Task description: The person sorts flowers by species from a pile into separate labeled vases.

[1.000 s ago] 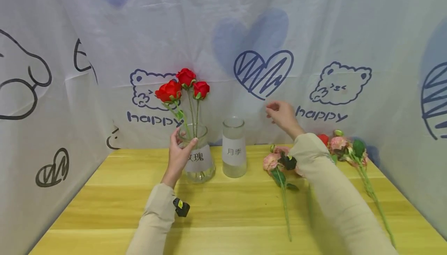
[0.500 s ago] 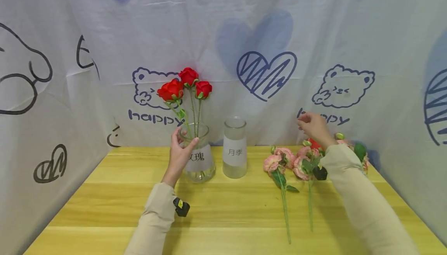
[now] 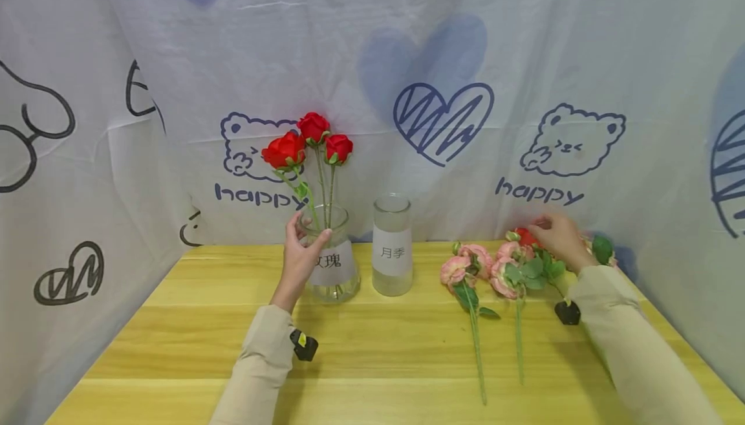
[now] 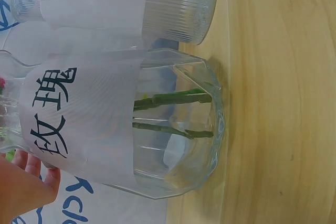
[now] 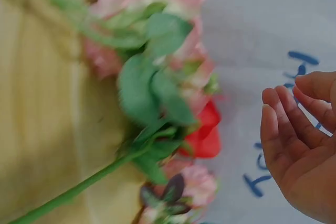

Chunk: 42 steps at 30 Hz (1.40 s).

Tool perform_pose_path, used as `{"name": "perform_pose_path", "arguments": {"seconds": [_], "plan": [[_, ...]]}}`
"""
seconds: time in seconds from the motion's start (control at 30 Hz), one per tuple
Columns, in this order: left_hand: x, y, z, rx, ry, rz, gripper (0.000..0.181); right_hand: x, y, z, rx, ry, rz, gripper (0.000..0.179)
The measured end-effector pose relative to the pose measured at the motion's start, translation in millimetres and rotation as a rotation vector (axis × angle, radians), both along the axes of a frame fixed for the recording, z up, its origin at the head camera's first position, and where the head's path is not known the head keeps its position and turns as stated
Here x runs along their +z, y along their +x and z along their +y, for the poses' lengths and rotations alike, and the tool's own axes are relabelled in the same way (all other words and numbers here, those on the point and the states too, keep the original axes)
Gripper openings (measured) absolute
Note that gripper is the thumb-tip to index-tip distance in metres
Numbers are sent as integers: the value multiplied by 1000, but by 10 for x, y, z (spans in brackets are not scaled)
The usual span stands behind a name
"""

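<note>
My left hand (image 3: 298,260) grips the neck of a wide glass vase (image 3: 337,270) bearing a white label. Three red roses (image 3: 314,127) stand in that vase; their cut stems (image 4: 173,98) show through the glass in the left wrist view. Over at the right, my right hand (image 3: 561,240) is at a red rose (image 3: 526,237) lying among pink flowers (image 3: 503,276). In the right wrist view the hand's fingers (image 5: 286,124) are loosely bent, holding nothing, and apart from the red rose (image 5: 205,135). The rose's green stem (image 5: 68,195) runs across the table.
A narrower labelled glass vase (image 3: 392,253) stands just right of the wide one. Pink flowers with long stems (image 3: 477,347) lie on the wooden table (image 3: 233,367) at the right. A printed cloth (image 3: 349,76) hangs behind the table.
My right hand has moved right and down, from above the narrow vase's right side to the red rose. The left hand stays on the wide vase.
</note>
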<state>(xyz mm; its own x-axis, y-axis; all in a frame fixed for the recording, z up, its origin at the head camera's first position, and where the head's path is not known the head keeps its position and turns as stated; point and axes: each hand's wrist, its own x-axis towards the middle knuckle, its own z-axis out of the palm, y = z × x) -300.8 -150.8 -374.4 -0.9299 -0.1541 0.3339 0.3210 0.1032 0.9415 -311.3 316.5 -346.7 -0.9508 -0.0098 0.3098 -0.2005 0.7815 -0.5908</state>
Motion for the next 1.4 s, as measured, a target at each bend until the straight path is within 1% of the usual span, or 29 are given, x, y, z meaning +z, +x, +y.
{"name": "perform_pose_path", "arguments": {"seconds": [0.13, 0.2, 0.3, 0.4, 0.47, 0.5, 0.53, 0.63, 0.7, 0.73, 0.9, 1.1, 1.27, 1.4], "plan": [[5, -6, 3, -2, -4, 1, 80, -133, 60, 161, -12, -12, -10, 30], [7, -6, 4, -1, -7, -3, 80, -189, 90, 230, -8, -21, -8, 29], [6, -2, 2, 3, -8, -8, 80, -272, 125, 310, 7, -10, 15, 25], [8, 3, -4, 3, -9, -5, 80, -351, 164, 371, 14, -4, 18, 24], [9, 6, -5, -1, -4, -8, 80, -393, 203, 404, 16, -21, -5, 25], [47, 46, 7, -1, -6, -10, 79, -412, 221, 421, 16, -31, -25, 27], [44, 45, 6, 0, -10, -11, 79, -430, 239, 437, 17, -38, -40, 28], [43, 42, 4, 0, -9, -8, 80, -472, 293, 476, 42, -68, -76, 32], [40, 39, 3, 6, -15, -2, 80, -507, 322, 503, 55, -73, -81, 33], [2, -1, -10, 7, -12, 1, 80, -526, 337, 516, 58, -74, -81, 33], [5, 3, -3, 11, -12, -6, 81, -623, 406, 599, 60, -92, -108, 34], [-3, 0, -12, 6, -13, -3, 80, -689, 479, 677, 98, -90, -152, 32], [11, 8, -9, 1, -11, -2, 80, -730, 516, 681, 111, -106, -208, 35], [16, 10, -6, 0, -10, -14, 79, -752, 519, 662, 111, -116, -213, 34]]}}
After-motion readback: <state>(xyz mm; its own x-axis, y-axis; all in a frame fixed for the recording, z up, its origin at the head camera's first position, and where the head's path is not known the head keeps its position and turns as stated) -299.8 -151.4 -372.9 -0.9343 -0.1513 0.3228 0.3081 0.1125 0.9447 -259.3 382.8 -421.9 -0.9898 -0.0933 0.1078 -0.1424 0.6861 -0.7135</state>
